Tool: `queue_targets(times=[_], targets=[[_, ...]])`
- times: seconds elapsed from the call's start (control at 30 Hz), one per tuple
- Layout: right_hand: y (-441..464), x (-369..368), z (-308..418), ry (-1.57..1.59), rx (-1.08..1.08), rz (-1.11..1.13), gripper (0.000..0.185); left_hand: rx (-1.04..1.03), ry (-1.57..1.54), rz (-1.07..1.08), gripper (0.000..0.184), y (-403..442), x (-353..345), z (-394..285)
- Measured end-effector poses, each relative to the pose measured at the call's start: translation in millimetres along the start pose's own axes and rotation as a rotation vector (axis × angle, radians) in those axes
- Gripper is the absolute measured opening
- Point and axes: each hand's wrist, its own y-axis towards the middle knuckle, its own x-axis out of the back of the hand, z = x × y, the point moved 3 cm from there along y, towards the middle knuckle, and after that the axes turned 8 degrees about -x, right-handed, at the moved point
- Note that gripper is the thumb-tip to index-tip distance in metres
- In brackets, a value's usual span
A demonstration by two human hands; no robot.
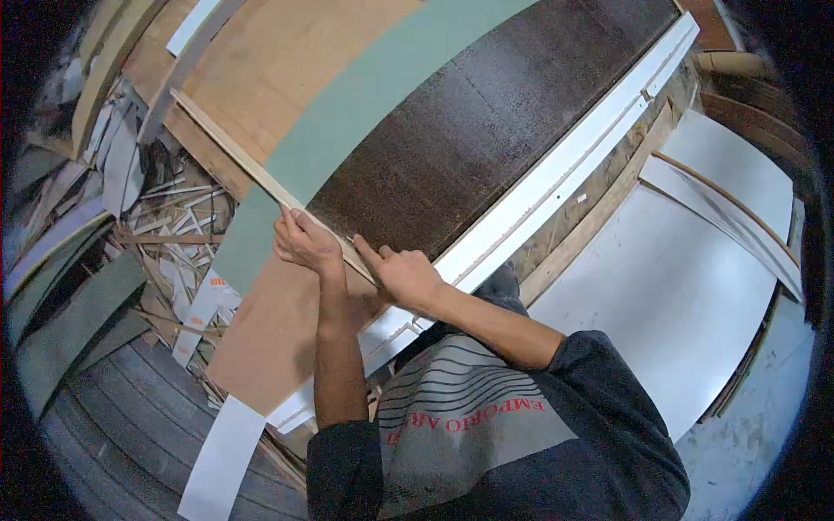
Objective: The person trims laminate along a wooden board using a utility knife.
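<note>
Head view: along the dark panel's (473, 122) left end, I seem to be steadying the wooden strip (259, 175), left hand (307, 243) pinching it, right hand (408, 276) index outstretched, grip unclear; moving on calls for firm alignment.

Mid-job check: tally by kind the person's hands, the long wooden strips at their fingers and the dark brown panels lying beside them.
Left hand and right hand: 2
Long wooden strip: 1
Dark brown panel: 1
Total: 4
</note>
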Motion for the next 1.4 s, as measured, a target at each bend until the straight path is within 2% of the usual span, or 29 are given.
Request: queue_targets(times=[0.07,0.53,0.77,1.0,1.4], targets=[[4,-7,2,0.015,-0.011,0.122,0.075,-0.006,0.004,0.003,0.048,1,-2,3],[6,-12,11,0.014,-0.006,-0.014,0.068,-0.068,0.037,0.025,0.050,-1,-2,6],[12,-14,23,0.040,-0.096,0.044,0.068,-0.036,0.075,0.041,0.051,1,0,2],[0,-6,11,0.145,-0.080,0.055,0.072,-0.084,0.064,-0.002,0.050,-1,-1,4],[5,-15,19,0.081,-0.079,0.076,0.070,-0.105,0.056,-0.030,0.047,-2,-4,8]])
